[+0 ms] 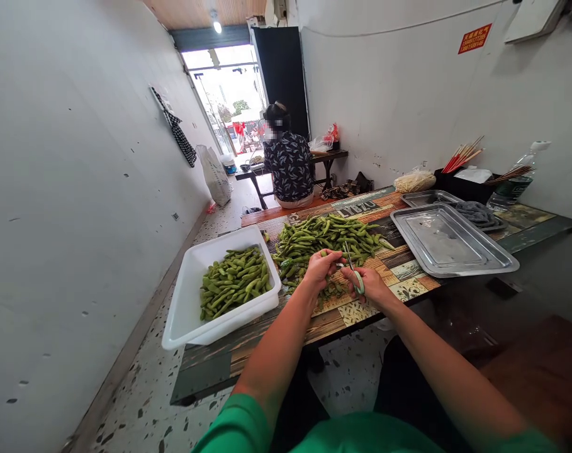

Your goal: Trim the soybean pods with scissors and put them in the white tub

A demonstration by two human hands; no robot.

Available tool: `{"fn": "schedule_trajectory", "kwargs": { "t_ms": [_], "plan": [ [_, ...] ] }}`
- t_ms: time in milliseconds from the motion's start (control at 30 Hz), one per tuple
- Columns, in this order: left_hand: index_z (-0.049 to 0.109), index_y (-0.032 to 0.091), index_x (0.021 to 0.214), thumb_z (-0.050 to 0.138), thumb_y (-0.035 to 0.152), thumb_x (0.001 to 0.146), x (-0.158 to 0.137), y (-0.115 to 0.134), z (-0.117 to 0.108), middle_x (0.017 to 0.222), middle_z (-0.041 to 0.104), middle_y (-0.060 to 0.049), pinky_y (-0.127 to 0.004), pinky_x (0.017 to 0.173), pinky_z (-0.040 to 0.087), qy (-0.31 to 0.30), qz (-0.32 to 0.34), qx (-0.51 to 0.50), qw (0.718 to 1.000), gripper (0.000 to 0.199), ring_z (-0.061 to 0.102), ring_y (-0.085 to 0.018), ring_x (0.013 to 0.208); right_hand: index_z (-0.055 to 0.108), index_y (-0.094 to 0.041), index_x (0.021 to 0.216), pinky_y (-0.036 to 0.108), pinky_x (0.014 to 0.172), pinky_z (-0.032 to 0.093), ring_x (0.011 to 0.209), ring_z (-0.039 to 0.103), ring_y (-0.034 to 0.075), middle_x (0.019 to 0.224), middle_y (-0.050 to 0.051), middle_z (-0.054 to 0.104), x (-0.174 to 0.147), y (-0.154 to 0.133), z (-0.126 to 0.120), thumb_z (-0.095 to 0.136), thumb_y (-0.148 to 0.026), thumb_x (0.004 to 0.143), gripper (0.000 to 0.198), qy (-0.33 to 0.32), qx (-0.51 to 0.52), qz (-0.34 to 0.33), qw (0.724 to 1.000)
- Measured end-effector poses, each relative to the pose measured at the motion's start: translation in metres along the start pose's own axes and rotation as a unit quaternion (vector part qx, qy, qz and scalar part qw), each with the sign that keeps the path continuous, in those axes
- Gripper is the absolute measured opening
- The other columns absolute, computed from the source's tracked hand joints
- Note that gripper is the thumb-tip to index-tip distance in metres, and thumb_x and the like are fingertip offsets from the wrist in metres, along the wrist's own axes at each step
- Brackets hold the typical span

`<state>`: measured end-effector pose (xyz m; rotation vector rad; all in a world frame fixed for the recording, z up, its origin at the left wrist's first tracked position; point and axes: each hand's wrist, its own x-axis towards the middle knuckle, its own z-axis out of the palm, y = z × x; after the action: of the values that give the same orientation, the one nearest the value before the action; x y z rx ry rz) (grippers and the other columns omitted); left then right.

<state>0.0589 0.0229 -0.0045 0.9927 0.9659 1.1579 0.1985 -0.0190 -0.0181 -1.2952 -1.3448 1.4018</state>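
Observation:
My right hand [371, 286] is closed round a pair of scissors [359, 282] with pale green handles, its blades pointing up and away from me. Close beside it, my left hand [319, 267] pinches a green soybean pod, mostly hidden by the fingers. Behind both hands a loose heap of soybean pods [323, 236] spreads over the patterned table [309, 327]. Small green trimmings [330, 292] lie below the hands. To the left, a white plastic tub [177, 314] holds a pile of pods [236, 280].
Metal trays [450, 242] lie at the right, one with a grey cloth [477, 214]. Behind them stand a black box of skewers [460, 182], a plastic bottle [515, 185] and a bagged pale bundle [414, 180]. A person [290, 163] sits beyond the table, back turned.

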Motion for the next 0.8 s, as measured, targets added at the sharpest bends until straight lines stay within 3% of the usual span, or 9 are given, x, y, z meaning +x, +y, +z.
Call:
{"fn": "schedule_trajectory", "kwargs": {
  "t_ms": [100,200,367,433,500,567,600,700,800],
  "plan": [
    [0.044,0.016,0.065,0.068,0.035,0.065,-0.001,-0.002,0.001,0.065,0.066,-0.003,-0.019,0.038,0.021,0.014,0.01,0.036,0.999,0.03,0.028,0.0,0.035,0.055,-0.017,0.062,0.021,0.032,0.03,0.035,0.046,0.01,0.044,-0.003,0.05,0.001,0.001,-0.001,0.068,-0.057,0.069,0.042,0.015,-0.006,-0.015,1.0],
    [0.047,0.016,0.068,0.062,0.03,0.069,0.0,-0.001,0.003,0.063,0.063,0.0,-0.019,0.042,0.027,0.097,0.059,0.139,0.984,0.02,0.035,-0.003,0.04,0.058,-0.017,0.064,0.022,0.036,0.034,0.036,0.047,0.011,0.044,-0.003,0.051,-0.001,0.004,-0.006,0.068,-0.058,0.068,0.042,0.03,-0.026,-0.043,0.998],
    [0.056,0.017,0.077,0.05,0.028,0.077,-0.016,0.032,-0.004,0.063,0.057,0.002,-0.02,0.054,0.038,0.268,0.186,0.293,0.899,0.012,0.048,-0.009,0.055,0.062,-0.019,0.074,0.025,0.044,0.044,0.044,0.056,0.015,0.051,-0.001,0.057,-0.006,0.017,-0.025,0.068,-0.06,0.067,0.042,0.151,-0.033,-0.075,0.985],
    [0.059,0.018,0.081,0.05,0.027,0.077,-0.036,0.058,-0.018,0.068,0.058,0.001,-0.022,0.06,0.041,0.329,0.249,0.342,0.844,0.014,0.051,-0.011,0.061,0.061,-0.019,0.077,0.024,0.04,0.042,0.044,0.057,0.016,0.053,-0.001,0.057,-0.005,0.024,-0.032,0.067,-0.062,0.067,0.045,0.18,0.01,-0.067,0.981],
    [0.06,0.018,0.086,0.05,0.027,0.077,-0.061,0.087,-0.039,0.077,0.061,-0.002,-0.026,0.067,0.043,0.438,0.298,0.389,0.754,0.016,0.054,-0.014,0.069,0.06,-0.019,0.076,0.023,0.036,0.038,0.043,0.056,0.015,0.053,-0.002,0.057,-0.004,0.029,-0.036,0.067,-0.063,0.067,0.046,0.177,0.049,-0.061,0.981],
    [0.059,0.017,0.095,0.047,0.026,0.08,-0.085,0.113,-0.063,0.089,0.062,-0.007,-0.033,0.078,0.044,0.566,0.283,0.428,0.645,0.022,0.057,-0.02,0.082,0.06,-0.018,0.074,0.023,0.035,0.038,0.042,0.055,0.014,0.053,-0.002,0.056,-0.003,0.033,-0.037,0.066,-0.064,0.067,0.047,0.168,0.065,-0.072,0.981],
    [0.059,0.017,0.1,0.048,0.026,0.08,-0.095,0.123,-0.075,0.095,0.063,-0.009,-0.038,0.083,0.043,0.591,0.251,0.462,0.612,0.025,0.057,-0.023,0.09,0.06,-0.018,0.074,0.023,0.036,0.039,0.041,0.055,0.014,0.052,-0.002,0.056,-0.003,0.034,-0.037,0.066,-0.064,0.067,0.047,0.167,0.067,-0.081,0.98],
    [0.062,0.019,0.106,0.062,0.037,0.073,-0.104,0.135,-0.092,0.113,0.06,-0.016,-0.054,0.091,0.036,0.529,0.128,0.591,0.595,0.038,0.049,-0.037,0.111,0.062,-0.019,0.079,0.025,0.042,0.045,0.043,0.055,0.014,0.052,-0.002,0.057,-0.004,0.038,-0.034,0.067,-0.063,0.068,0.046,0.174,0.079,-0.11,0.975],
    [0.063,0.019,0.111,0.06,0.036,0.078,-0.082,0.114,-0.07,0.128,0.053,-0.017,-0.055,0.096,0.031,0.459,0.158,0.636,0.6,0.037,0.041,-0.037,0.123,0.061,-0.018,0.081,0.026,0.045,0.047,0.044,0.055,0.014,0.053,-0.002,0.056,-0.006,0.041,-0.033,0.067,-0.063,0.067,0.047,0.186,0.107,-0.116,0.97]
  ]
}}
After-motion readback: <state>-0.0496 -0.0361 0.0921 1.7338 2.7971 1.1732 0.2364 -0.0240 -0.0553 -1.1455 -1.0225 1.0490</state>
